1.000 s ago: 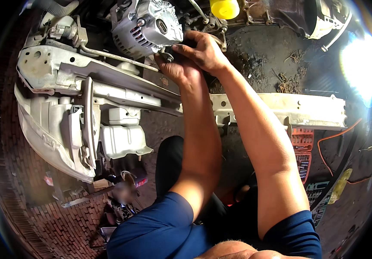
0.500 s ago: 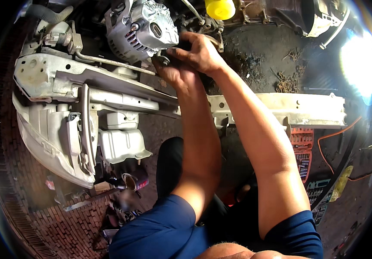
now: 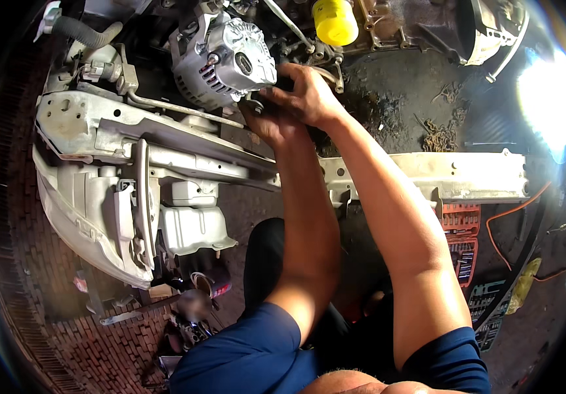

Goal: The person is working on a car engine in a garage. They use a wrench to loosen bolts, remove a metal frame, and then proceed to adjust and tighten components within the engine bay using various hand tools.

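Observation:
A silver alternator (image 3: pixel 227 62) sits in the engine bay at the upper middle, with a bolt (image 3: pixel 255 106) showing at its lower edge. My left hand (image 3: pixel 271 126) reaches under that edge, close to the bolt; its fingers are in shadow and mostly hidden. Just to the right, my right hand (image 3: pixel 312 97) is beside the alternator's lower right side, thumb and fingers bent toward each other. Dark shadow between them conceals what they grip. The two hands are close together, their wrists nearly crossing.
A pale metal crossbeam (image 3: pixel 420 174) runs under my forearms. A yellow oil filter (image 3: pixel 335 23) hangs at the top. A bright lamp (image 3: pixel 555 98) glares at right. Red (image 3: pixel 460 220) and green (image 3: pixel 489 299) socket cases lie below the beam; a mug-like tin (image 3: pixel 212 281) stands lower left.
The whole view has shifted slightly, so everything appears a little lower and the left side further right. Both hands stay at the alternator's lower edge, with little visible movement.

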### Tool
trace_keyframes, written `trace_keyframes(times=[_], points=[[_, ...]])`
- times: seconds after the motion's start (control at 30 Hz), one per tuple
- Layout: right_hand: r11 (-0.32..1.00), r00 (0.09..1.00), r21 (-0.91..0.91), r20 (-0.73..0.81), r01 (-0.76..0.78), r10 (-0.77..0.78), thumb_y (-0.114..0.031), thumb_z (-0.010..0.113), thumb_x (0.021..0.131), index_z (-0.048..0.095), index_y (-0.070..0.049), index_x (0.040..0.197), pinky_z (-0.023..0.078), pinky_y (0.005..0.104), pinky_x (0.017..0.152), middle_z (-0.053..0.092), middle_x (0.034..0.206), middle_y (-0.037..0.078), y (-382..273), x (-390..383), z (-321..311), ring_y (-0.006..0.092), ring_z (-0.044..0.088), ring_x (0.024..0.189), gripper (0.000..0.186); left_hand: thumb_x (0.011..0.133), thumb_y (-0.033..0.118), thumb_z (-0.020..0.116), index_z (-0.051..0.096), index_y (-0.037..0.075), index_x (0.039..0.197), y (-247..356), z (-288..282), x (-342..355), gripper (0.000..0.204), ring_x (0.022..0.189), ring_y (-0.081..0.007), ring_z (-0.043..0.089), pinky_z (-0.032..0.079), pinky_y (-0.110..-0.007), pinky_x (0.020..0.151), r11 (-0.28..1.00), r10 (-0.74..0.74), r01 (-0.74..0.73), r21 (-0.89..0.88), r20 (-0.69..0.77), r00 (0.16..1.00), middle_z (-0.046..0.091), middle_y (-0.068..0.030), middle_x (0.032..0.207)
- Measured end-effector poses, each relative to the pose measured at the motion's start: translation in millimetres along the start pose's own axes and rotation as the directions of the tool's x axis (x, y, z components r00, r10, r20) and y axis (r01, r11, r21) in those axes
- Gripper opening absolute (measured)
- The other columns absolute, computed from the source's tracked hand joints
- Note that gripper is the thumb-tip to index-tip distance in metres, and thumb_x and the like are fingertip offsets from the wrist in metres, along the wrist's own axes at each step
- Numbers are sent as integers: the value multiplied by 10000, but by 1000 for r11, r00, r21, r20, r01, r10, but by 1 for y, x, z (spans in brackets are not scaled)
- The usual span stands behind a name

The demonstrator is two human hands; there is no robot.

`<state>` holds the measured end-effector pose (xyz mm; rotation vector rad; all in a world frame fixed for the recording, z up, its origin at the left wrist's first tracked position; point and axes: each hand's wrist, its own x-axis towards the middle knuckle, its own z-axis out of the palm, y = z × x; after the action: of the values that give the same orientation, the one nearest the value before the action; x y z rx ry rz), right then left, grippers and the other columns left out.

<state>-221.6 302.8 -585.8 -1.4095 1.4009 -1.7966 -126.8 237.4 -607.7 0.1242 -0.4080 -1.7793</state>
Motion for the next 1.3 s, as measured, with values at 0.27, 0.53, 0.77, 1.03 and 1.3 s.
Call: trace_keyframes(times=[0.27, 0.53, 0.77, 1.03, 1.3], points=[[998, 998, -18, -29, 53, -54, -361, 783, 882, 689, 26, 1119, 537, 424, 861, 727, 1001, 225, 11, 3, 3, 316, 710, 940, 464, 862, 386, 759, 598, 12, 1363, -2, 6, 0, 645, 1163, -291, 652, 539, -454, 1047, 998, 55, -56, -15, -46, 997, 674, -144, 1280], [999, 999, 39, 31, 28, -30, -381, 794, 879, 696, 40, 1114, 540, 414, 872, 741, 997, 215, 2, 3, 1, 280, 707, 929, 493, 846, 362, 809, 558, -2, 1400, 3, -9, -2, 709, 1221, -324, 620, 522, -473, 1083, 1000, 17, -19, 25, 79, 997, 638, -164, 1322], [1000, 1000, 16, 22, 0, 0, -366, 804, 862, 698, 36, 1163, 543, 418, 915, 749, 1039, 211, 7, 4, -1, 313, 720, 982, 514, 968, 427, 673, 595, 19, 1380, -3, 8, -3, 585, 1222, -301, 630, 509, -446, 1065, 997, 68, -67, 46, -23, 997, 658, -147, 1328], [994, 1000, -109, -24, 13, -15, -307, 782, 836, 706, 18, 1118, 538, 460, 912, 720, 1069, 232, -4, 3, 4, 397, 696, 1027, 437, 996, 457, 604, 601, 19, 1378, -1, 8, -10, 581, 1214, -303, 623, 498, -461, 1084, 978, 72, -70, 197, -1, 997, 653, -136, 1317], [972, 989, 192, 82, -139, 125, -258, 787, 939, 650, 94, 1261, 529, 346, 989, 752, 1173, 142, 9, 5, 2, 195, 685, 1072, 496, 1054, 425, 500, 594, 8, 1379, 0, 10, 3, 538, 1204, -316, 636, 508, -456, 1068, 999, -22, 26, -36, 90, 996, 659, -165, 1314]])
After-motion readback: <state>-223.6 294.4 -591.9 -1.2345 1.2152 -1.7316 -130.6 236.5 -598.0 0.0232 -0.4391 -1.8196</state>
